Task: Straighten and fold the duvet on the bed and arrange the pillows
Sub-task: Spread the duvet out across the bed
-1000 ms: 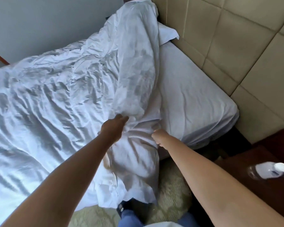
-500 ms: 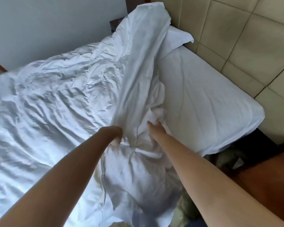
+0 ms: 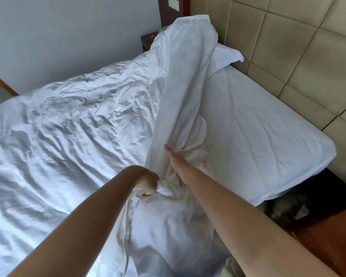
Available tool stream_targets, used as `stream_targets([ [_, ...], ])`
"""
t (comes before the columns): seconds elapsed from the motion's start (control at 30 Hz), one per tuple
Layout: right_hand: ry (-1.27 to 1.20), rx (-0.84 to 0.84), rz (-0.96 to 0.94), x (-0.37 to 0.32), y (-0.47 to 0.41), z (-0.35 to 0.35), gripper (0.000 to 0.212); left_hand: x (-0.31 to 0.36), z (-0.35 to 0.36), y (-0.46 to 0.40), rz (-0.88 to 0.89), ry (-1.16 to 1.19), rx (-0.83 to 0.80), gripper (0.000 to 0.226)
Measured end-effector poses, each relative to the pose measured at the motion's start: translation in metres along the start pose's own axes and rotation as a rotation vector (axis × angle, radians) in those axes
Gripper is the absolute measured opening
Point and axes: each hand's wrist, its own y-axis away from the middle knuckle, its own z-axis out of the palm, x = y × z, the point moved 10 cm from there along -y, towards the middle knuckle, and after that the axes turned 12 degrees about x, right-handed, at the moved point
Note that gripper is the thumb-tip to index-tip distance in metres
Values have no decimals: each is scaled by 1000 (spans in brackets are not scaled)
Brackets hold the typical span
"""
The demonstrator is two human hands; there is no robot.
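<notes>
Right at the near bed edge: left hand (image 3: 147,182) fisted around a bunched fold of the white duvet (image 3: 72,124), fingers curled tight on the cloth, knuckles up. Just beyond and to the right: right hand (image 3: 177,161) flat against the raised ridge of the same duvet, fingers straight and together, tips pressed into the fabric, nothing pinched. Duvet crumpled across the left and middle of the bed, one long fold standing up from between the two hands toward the headboard end, a loose corner spilling over the near side below the left forearm. To the right of that ridge: bare fitted sheet (image 3: 258,124), smooth, reaching the mattress corner. At the far end, half hidden behind the upright fold: a white pillow (image 3: 227,56), only its right corner showing. Behind it and along the right: padded beige wall panels (image 3: 288,47). Dark wooden nightstand (image 3: 148,40) at the far side, mostly covered by the duvet's peak. Reddish wooden furniture (image 3: 332,232) at lower right, close beside the right forearm. Grey wall (image 3: 68,37) on the left.
</notes>
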Motion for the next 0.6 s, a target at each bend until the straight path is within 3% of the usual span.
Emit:
stream_targets([
  [0.07,148,-42,66,0,4,-7,111,23,-16,-1,55,105,47,45],
  [0.13,394,-38,98,7,1,-28,119,51,-32,-1,117,197,85,49],
  [0.2,545,50,56,7,-9,-62,92,76,-45,1,160,302,103,52],
  [0.3,460,290,-92,-20,-15,-133,56,92,-60,-10,141,505,153,61],
  [0.37,392,406,-148,-38,-17,-187,51,96,-77,-19,70,691,250,68],
  [0.5,343,529,-223,-66,-28,-278,54,108,-135,-36,-106,929,614,42],
  [0.6,383,572,-402,-103,-26,-345,52,164,-177,-59,-102,1186,651,51],
])
